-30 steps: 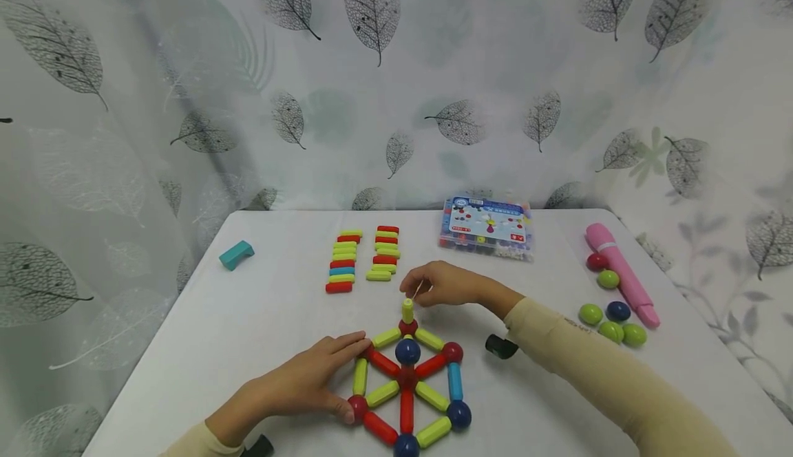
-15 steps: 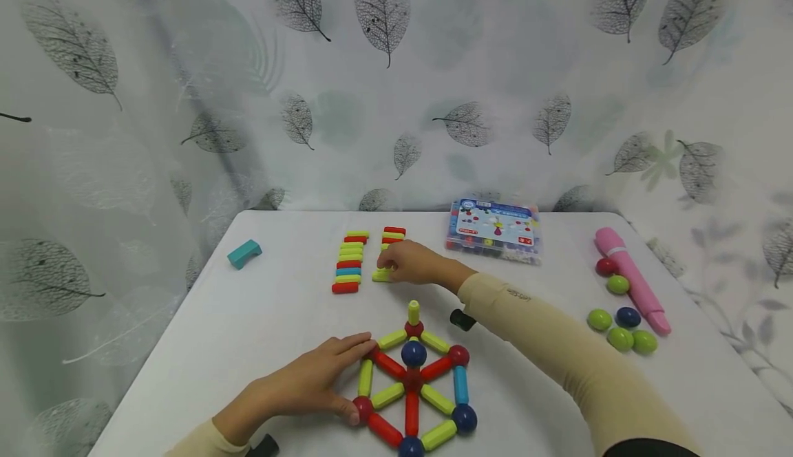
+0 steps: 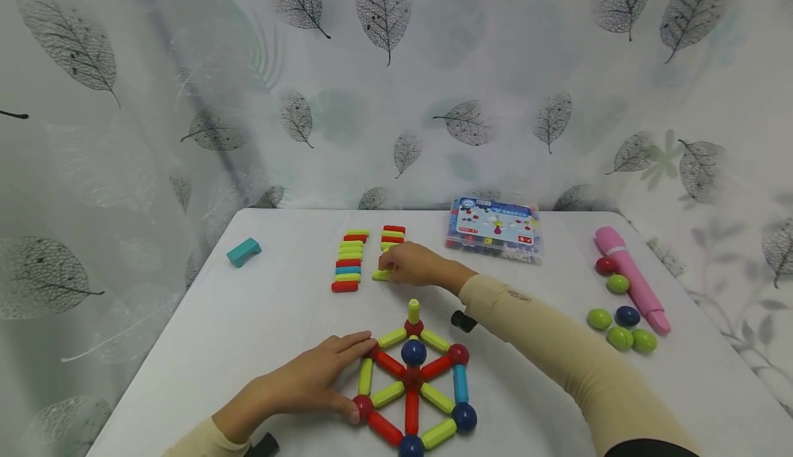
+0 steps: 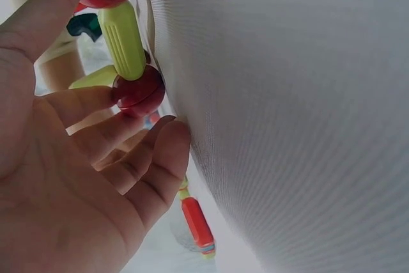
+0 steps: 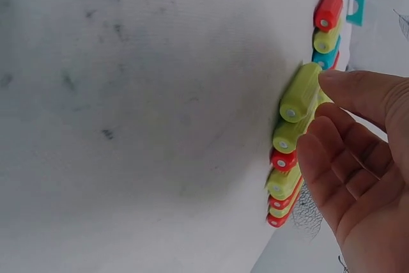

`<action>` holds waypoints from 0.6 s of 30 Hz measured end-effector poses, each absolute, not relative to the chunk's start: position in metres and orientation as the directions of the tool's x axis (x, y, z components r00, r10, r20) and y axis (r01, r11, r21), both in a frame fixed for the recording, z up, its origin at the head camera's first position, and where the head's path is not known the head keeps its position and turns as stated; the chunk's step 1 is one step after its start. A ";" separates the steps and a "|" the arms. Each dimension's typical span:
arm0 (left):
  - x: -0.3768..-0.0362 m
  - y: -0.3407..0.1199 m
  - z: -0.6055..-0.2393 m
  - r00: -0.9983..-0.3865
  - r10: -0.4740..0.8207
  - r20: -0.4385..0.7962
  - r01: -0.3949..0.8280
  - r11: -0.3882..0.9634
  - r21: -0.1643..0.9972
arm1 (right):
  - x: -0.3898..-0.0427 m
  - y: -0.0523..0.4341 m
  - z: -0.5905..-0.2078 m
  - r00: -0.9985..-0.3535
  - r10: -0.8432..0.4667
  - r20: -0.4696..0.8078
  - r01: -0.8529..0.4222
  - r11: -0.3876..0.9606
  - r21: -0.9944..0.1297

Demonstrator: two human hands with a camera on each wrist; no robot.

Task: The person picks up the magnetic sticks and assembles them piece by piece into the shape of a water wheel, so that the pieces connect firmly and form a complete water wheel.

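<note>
At desk centre, right hand (image 3: pixel 414 264) reaches the near end of the right stick row, fingertips (image 5: pixel 342 84) touching the green stick (image 5: pixel 300 92); fingers nearly straight, not closed round it. Left hand (image 3: pixel 310 381) lies flat, fingers on the wheel (image 3: pixel 411 381) at its left red ball (image 4: pixel 139 91). Stick looks light, rigid, smooth plastic; likely best pinched mid-length across its sides. Box (image 3: pixel 494 226) label print too small to read.

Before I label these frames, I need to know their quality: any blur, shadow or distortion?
Head view: sharp and evenly lit, table edges splay outward. Left wrist view: left hand is close and soft, cloth shaded at the edges. Right wrist view: sticks sharp, right hand casts a faint shadow.
</note>
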State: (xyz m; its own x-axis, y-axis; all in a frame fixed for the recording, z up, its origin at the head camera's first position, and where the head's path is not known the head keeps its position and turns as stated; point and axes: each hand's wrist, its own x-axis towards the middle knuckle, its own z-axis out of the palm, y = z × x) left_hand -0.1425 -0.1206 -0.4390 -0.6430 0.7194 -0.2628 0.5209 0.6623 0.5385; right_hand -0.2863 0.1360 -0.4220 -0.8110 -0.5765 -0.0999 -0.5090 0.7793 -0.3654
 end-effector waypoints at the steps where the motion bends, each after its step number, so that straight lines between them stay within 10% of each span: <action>1: -0.143 -0.121 -0.439 -0.644 0.718 -0.263 0.518 0.663 0.540 | -0.286 0.136 -0.422 -0.810 -0.578 -0.100 -0.508 0.777 -0.370; 18: -0.142 -0.123 -0.439 -0.644 0.720 -0.257 0.515 0.657 0.550 | -0.293 0.126 -0.429 -0.794 -0.600 -0.098 -0.552 0.779 -0.297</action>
State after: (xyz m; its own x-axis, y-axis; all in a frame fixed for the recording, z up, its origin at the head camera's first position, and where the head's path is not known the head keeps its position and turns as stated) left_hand -0.1421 -0.1230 -0.4389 -0.6445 0.7201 -0.2570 0.5150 0.6573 0.5503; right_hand -0.2929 0.1257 -0.4290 -0.7938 -0.6002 -0.0981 -0.5521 0.7789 -0.2974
